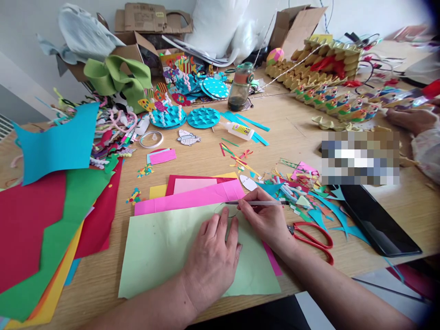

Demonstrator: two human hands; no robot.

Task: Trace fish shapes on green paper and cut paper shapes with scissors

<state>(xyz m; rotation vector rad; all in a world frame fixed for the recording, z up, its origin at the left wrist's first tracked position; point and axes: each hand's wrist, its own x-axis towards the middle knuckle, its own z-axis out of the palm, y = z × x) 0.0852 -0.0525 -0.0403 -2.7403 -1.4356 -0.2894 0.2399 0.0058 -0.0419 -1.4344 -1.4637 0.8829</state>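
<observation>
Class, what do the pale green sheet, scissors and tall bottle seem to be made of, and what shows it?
Pale green sheet: probably matt paper; its edges look thin and its surface shineless.
Scissors: smooth red handles with a slight shine, likely plastic or plastic-coated metal; the blades are hidden.
Tall bottle: glossy and see-through, dark liquid showing inside; glass or clear plastic, can't tell which.

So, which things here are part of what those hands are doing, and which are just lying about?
In use:
pen, held in the right hand
pale green sheet, under the left hand

Seemingly just lying about:
red-handled scissors
black phone
glue bottle
drink bottle
</observation>
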